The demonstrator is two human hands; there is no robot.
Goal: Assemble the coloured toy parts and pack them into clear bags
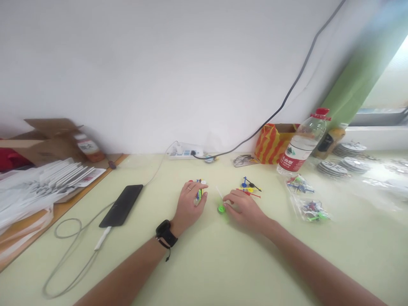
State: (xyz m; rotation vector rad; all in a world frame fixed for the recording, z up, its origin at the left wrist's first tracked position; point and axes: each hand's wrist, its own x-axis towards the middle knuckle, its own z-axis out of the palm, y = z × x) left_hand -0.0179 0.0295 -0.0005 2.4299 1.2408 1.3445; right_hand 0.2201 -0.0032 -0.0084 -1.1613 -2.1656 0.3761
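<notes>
2 forearms (117, 265) end in hands (245, 209), the right touching a green disc (221, 209).

“山泉” on bottle label (289, 162)

Tabletop (204, 263) is smooth and kinda matt. Water bottle (301, 144) at right is clear, glossy plastic; box (52, 146) at far left looks like dull cardboard. Little green disc (221, 209) mid-frame seems plastic too, and the phone (122, 206) at left looks smooth.
</notes>
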